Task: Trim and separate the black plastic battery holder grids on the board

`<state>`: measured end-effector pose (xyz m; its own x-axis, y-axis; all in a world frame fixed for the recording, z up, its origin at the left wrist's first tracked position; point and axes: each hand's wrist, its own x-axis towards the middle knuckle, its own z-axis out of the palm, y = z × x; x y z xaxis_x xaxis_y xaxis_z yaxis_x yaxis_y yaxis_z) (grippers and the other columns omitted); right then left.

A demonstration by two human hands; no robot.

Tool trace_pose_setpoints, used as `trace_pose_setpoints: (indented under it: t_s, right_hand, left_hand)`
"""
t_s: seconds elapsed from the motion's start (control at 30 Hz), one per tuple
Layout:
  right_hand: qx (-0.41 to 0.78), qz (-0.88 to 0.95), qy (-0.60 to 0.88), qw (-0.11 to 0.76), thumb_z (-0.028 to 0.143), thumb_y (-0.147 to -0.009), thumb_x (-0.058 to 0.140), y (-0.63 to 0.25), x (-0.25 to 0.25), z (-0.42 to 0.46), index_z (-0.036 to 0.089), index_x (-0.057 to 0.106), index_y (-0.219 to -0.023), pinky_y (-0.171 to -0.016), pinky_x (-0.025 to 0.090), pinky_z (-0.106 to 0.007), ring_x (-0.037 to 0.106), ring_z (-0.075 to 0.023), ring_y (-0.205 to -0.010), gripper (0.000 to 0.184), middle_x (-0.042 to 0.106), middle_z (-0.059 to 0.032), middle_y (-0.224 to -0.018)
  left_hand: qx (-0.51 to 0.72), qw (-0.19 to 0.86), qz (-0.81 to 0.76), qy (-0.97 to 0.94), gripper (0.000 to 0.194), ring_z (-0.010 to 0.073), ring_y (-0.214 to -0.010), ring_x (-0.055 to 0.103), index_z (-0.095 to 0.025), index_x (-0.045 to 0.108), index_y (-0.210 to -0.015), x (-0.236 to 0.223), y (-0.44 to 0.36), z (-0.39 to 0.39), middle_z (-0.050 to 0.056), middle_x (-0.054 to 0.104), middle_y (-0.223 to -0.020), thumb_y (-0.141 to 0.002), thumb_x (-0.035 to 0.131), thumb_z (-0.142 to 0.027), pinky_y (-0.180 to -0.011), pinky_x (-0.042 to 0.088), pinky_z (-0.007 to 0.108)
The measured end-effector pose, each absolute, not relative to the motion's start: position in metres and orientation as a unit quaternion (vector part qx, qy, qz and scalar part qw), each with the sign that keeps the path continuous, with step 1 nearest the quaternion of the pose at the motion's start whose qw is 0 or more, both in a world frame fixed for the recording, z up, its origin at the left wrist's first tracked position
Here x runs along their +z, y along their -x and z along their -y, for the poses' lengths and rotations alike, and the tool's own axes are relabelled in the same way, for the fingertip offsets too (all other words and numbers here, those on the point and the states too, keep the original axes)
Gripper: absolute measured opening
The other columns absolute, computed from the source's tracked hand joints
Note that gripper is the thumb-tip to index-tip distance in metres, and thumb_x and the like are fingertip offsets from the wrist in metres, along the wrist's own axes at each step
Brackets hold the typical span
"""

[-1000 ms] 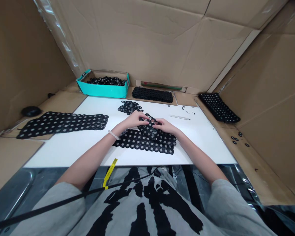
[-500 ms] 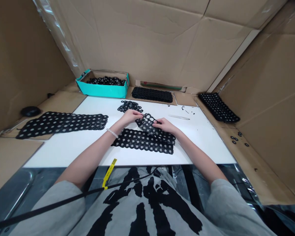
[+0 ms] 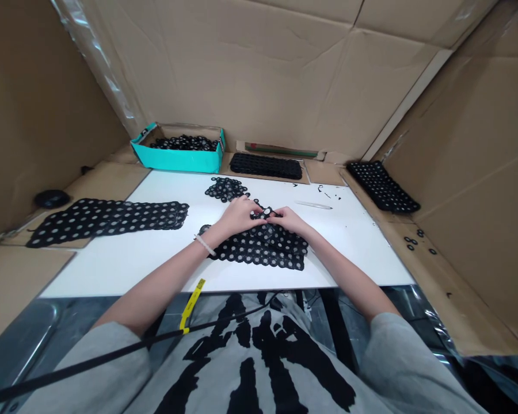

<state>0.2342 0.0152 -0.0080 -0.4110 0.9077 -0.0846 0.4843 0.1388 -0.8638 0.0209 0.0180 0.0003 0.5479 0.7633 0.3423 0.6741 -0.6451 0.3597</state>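
A black rubbery sheet full of round holes [image 3: 273,232] is raised and bunched between my two hands, above the white board. My left hand [image 3: 240,216], with a pale bead bracelet at the wrist, is closed on the sheet's far edge. My right hand [image 3: 288,221] pinches the same sheet just to the right. Fingers hide part of the edge, so I cannot tell whether a loose ring is among them. Under the raised part lies another holed black sheet [image 3: 259,256]. Close beyond my left hand is a pile of loose black rings [image 3: 225,188].
A turquoise-sided box [image 3: 179,159] of black rings stands back left. A long holed sheet [image 3: 107,218] lies left, a stack of sheets [image 3: 265,166] behind, another sheet [image 3: 383,187] right. A white pen-like tool [image 3: 313,204], black scraps and several loose rings [image 3: 410,240] lie rightward.
My left hand drew away leftward from the sheet, then came back to its far edge, which is now bunched up between both hands. My right hand has kept its pinch nearly in place.
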Motion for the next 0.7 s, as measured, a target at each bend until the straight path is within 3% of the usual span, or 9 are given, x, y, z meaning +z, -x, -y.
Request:
trace_pose_setpoints:
  t_s: [0.13, 0.27, 0.4, 0.53, 0.6, 0.7]
  right_hand:
    - [0.46, 0.745, 0.421, 0.236, 0.051, -0.075, 0.061, -0.238, -0.002, -0.013, 0.014, 0.062, -0.076, -0.064, 0.032, -0.025, 0.038, -0.0109, -0.066, 0.037, 0.047, 0.0032, -0.065]
    - [0.471, 0.744, 0.436, 0.187, 0.056, -0.074, 0.061, -0.242, 0.003, -0.011, 0.015, 0.057, -0.074, -0.057, 0.026, -0.024, 0.03, -0.0083, -0.058, 0.041, 0.037, 0.0057, -0.059]
    - [0.46, 0.738, 0.465, 0.165, 0.058, -0.072, 0.062, -0.243, 0.002, -0.011, 0.015, 0.059, -0.078, -0.053, 0.023, -0.023, 0.029, -0.0075, -0.055, 0.043, 0.036, 0.0062, -0.058]
    - [0.437, 0.744, 0.48, 0.156, 0.057, -0.073, 0.062, -0.247, 0.007, -0.011, 0.014, 0.064, -0.085, -0.051, 0.026, -0.023, 0.033, -0.0082, -0.054, 0.045, 0.04, 0.0054, -0.058]
    - [0.433, 0.748, 0.479, 0.154, 0.056, -0.073, 0.063, -0.25, 0.011, -0.01, 0.014, 0.064, -0.081, -0.051, 0.028, -0.024, 0.035, -0.0084, -0.054, 0.043, 0.042, 0.0047, -0.058]
    - [0.446, 0.731, 0.487, 0.173, 0.055, -0.073, 0.064, -0.252, 0.013, -0.01, 0.015, 0.062, -0.075, -0.05, 0.028, -0.024, 0.034, -0.008, -0.052, 0.04, 0.041, 0.0053, -0.057]
  left_hand:
    - [0.248, 0.187, -0.383, -0.87, 0.034, 0.0233, -0.082, 0.06, -0.02, 0.077, -0.085, -0.004, -0.024, -0.02, 0.005, 0.074, -0.083, -0.083, 0.061, -0.05, -0.076, 0.042, 0.034]
    - [0.265, 0.28, -0.45, -0.806, 0.036, 0.0205, -0.073, 0.061, -0.019, 0.077, -0.078, -0.008, -0.012, -0.039, 0.003, 0.072, -0.074, -0.086, 0.054, -0.046, -0.073, 0.044, 0.031]
    - [0.329, 0.153, -0.57, -0.738, 0.037, 0.0287, -0.098, 0.058, -0.021, 0.078, -0.097, -0.008, 0.012, -0.053, 0.01, 0.072, -0.103, -0.092, 0.046, -0.04, -0.095, 0.04, 0.044]
    - [0.305, 0.042, -0.663, -0.682, 0.045, 0.0418, -0.122, 0.039, -0.031, 0.058, -0.136, -0.005, 0.022, -0.05, 0.015, 0.042, -0.147, -0.094, 0.045, -0.037, -0.098, 0.032, 0.06]
    - [0.309, 0.018, -0.656, -0.689, 0.052, 0.043, -0.124, 0.036, -0.029, 0.05, -0.144, -0.001, 0.018, -0.044, 0.016, 0.037, -0.15, -0.092, 0.05, -0.036, -0.098, 0.031, 0.06]
    - [0.325, 0.075, -0.549, -0.766, 0.044, 0.035, -0.115, 0.047, -0.023, 0.064, -0.129, 0.01, 0.002, -0.033, 0.014, 0.059, -0.129, -0.09, 0.055, -0.041, -0.099, 0.035, 0.05]
